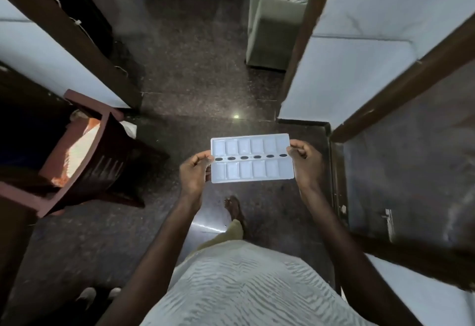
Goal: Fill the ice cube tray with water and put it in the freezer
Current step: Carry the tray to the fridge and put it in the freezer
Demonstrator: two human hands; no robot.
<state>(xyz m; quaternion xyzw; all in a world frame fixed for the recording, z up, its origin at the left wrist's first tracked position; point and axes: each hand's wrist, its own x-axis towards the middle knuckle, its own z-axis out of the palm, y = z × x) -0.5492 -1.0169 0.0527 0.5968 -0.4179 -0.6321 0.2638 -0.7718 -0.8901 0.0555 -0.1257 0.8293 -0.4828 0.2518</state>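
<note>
dark speckled floor point(195, 73), doorway ahead, chair point(84, 156) at left of frame. ice cube tray point(252, 161) at centre, held level, likely to avoid spilling; water not discernible. left hand point(192, 174) and right hand point(305, 161) each pinch an end.

ice cube tray point(252, 161): white matt plastic | floor point(195, 73): glossy speckled stone | chair point(84, 156): dark plastic

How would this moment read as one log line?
stage: carrying | tray: level, held at both ends | left hand, right hand: gripping | place: doorway
</note>
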